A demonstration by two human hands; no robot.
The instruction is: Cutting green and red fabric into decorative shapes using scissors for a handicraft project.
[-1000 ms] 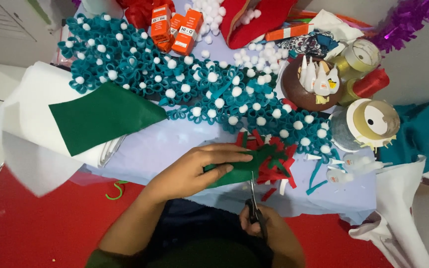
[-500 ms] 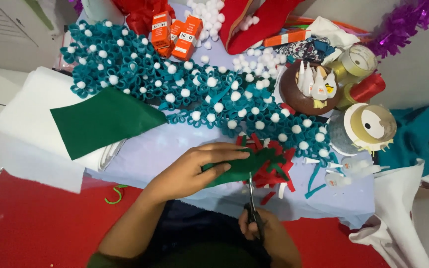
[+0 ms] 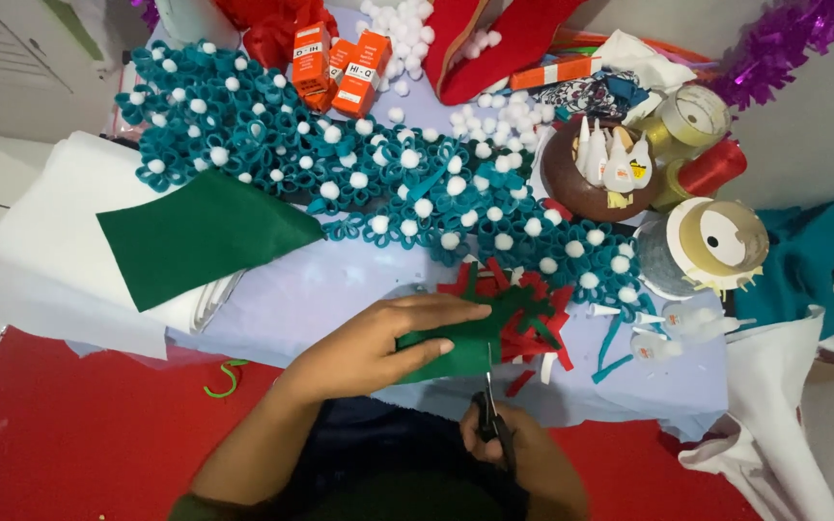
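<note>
While the left hand (image 3: pixel 378 342) lies flat across a small piece of dark green felt (image 3: pixel 456 349), thumb underneath and fingers spread over the top so its grip pinches the cloth, the right hand (image 3: pixel 523 463) works a pair of black-handled scissors (image 3: pixel 492 405) just below it. That hand's grip is wrapped through the scissor handles, and the blades point up into the lower edge of the felt; how far apart the blades stand I cannot tell. Touching the felt on its right side lies a heap of red and green strips (image 3: pixel 533 314). Just above the felt runs a long band of teal felt loops dotted with white pompoms (image 3: pixel 378 183), stretching across the pale lilac surface (image 3: pixel 301 299). To the felt's left a larger green felt sheet (image 3: pixel 195 236) rests on folded white fabric (image 3: pixel 60 232). Well above the felt stand orange boxes (image 3: pixel 335 68), and to its upper right a brown bowl (image 3: pixel 571 183) holds small white glue bottles, with tape rolls (image 3: pixel 721 241) beside it.
</note>
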